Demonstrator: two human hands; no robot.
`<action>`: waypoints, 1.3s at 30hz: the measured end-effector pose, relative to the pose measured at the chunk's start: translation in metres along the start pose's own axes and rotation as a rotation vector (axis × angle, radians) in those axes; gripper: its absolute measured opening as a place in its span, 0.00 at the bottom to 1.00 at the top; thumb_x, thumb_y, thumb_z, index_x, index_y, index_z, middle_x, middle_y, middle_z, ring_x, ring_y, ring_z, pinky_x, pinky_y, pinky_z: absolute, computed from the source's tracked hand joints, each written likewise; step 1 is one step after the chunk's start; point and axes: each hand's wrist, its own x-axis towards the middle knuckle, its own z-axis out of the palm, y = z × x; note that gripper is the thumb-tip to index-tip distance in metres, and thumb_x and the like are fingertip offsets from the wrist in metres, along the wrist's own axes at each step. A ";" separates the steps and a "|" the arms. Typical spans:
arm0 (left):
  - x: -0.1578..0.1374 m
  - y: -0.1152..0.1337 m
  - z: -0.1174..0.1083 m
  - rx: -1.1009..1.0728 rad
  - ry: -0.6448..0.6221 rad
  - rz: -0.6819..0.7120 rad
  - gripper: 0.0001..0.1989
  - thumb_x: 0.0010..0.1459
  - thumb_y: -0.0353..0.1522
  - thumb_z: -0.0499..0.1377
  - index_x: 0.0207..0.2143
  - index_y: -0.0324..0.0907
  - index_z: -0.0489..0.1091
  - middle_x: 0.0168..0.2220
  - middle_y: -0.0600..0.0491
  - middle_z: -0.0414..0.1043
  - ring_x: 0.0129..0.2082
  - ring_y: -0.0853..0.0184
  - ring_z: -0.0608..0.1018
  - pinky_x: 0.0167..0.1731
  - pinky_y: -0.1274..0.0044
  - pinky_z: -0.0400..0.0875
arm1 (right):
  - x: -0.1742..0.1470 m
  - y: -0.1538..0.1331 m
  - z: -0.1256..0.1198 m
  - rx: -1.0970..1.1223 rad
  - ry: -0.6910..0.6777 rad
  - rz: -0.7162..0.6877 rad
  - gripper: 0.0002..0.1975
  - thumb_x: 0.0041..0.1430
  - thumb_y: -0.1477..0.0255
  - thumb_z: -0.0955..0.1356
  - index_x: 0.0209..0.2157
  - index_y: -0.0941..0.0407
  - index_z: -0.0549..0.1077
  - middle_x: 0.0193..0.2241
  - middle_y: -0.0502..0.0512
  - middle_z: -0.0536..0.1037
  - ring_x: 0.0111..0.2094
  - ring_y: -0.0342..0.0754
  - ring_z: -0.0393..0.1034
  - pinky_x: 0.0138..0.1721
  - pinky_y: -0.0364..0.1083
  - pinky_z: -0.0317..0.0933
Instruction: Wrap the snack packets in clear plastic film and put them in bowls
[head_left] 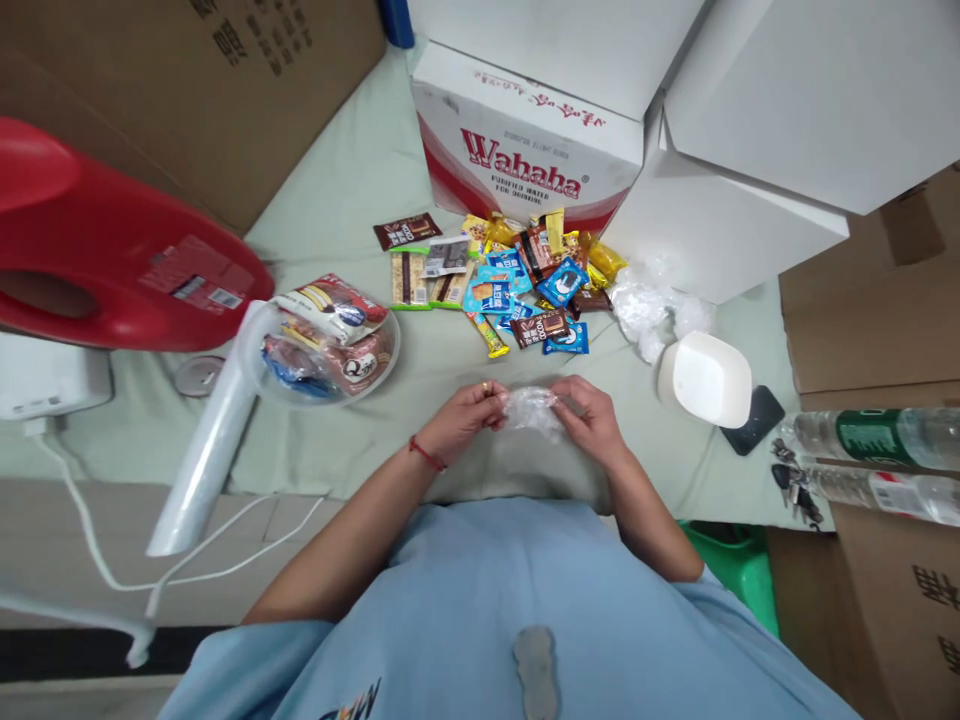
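My left hand (480, 408), with a ring and a red cord at the wrist, pinches one side of a crumpled clear plastic bag (529, 412). The opposite side is gripped by my right hand (585, 415). Both hands hold it above the pale green cloth near my body; whether anything lies inside the plastic I cannot tell. Just beyond, a pile of wrapped snacks (495, 290) in blue, brown and yellow packets lies spread on the cloth. More crumpled clear plastic (649, 305) rests to the right of that pile.
A round clear tub (386, 365) of snack packs stands left, beside a plastic roll (206, 450) and a red jug (112, 250). To the right are a white container (705, 380), a black phone-like slab (754, 420), keys (796, 490) and water bottles (870, 437). A Wahaha box (525, 150) stands behind.
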 end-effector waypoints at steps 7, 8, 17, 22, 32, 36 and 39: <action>-0.009 0.004 -0.015 0.179 0.242 0.087 0.26 0.51 0.55 0.68 0.30 0.44 0.67 0.23 0.58 0.69 0.25 0.70 0.71 0.25 0.79 0.62 | -0.007 0.014 0.001 0.198 0.143 0.405 0.20 0.65 0.50 0.69 0.35 0.53 0.75 0.24 0.48 0.76 0.25 0.45 0.64 0.29 0.44 0.59; -0.011 0.001 -0.010 0.195 0.228 0.073 0.26 0.54 0.57 0.65 0.29 0.44 0.67 0.22 0.58 0.67 0.23 0.71 0.69 0.24 0.79 0.61 | -0.009 0.013 0.005 0.203 0.184 0.425 0.20 0.64 0.50 0.69 0.35 0.53 0.75 0.24 0.48 0.75 0.25 0.45 0.64 0.29 0.44 0.59; 0.005 -0.013 0.015 0.251 0.251 0.116 0.23 0.46 0.52 0.70 0.29 0.42 0.72 0.21 0.59 0.67 0.20 0.72 0.68 0.24 0.77 0.62 | -0.013 0.004 0.017 0.423 0.168 0.432 0.20 0.58 0.50 0.73 0.33 0.53 0.77 0.25 0.47 0.75 0.28 0.45 0.65 0.32 0.44 0.61; -0.001 -0.003 -0.004 0.198 0.166 0.133 0.22 0.48 0.49 0.72 0.33 0.40 0.78 0.22 0.56 0.73 0.21 0.71 0.71 0.26 0.76 0.66 | -0.012 0.015 -0.010 0.733 0.177 0.589 0.21 0.46 0.53 0.81 0.30 0.53 0.77 0.28 0.47 0.77 0.31 0.44 0.70 0.37 0.44 0.67; -0.010 0.005 -0.025 0.153 0.418 0.406 0.15 0.50 0.44 0.74 0.32 0.43 0.81 0.33 0.53 0.79 0.35 0.67 0.76 0.40 0.75 0.70 | -0.015 0.015 -0.020 0.847 0.115 0.717 0.26 0.40 0.52 0.84 0.31 0.54 0.76 0.28 0.49 0.81 0.26 0.41 0.74 0.32 0.43 0.73; -0.015 0.006 -0.033 -0.126 0.427 0.374 0.16 0.47 0.42 0.75 0.30 0.43 0.75 0.39 0.51 0.80 0.42 0.65 0.79 0.43 0.76 0.72 | -0.014 0.019 -0.029 0.860 0.152 0.729 0.26 0.39 0.53 0.85 0.30 0.55 0.76 0.27 0.48 0.79 0.26 0.40 0.72 0.31 0.40 0.71; -0.017 0.005 -0.037 -0.274 0.391 0.301 0.19 0.47 0.42 0.75 0.31 0.44 0.71 0.37 0.53 0.78 0.40 0.65 0.81 0.40 0.75 0.75 | -0.014 0.022 -0.038 0.859 0.157 0.744 0.26 0.38 0.54 0.85 0.29 0.54 0.76 0.26 0.47 0.77 0.26 0.40 0.71 0.29 0.40 0.70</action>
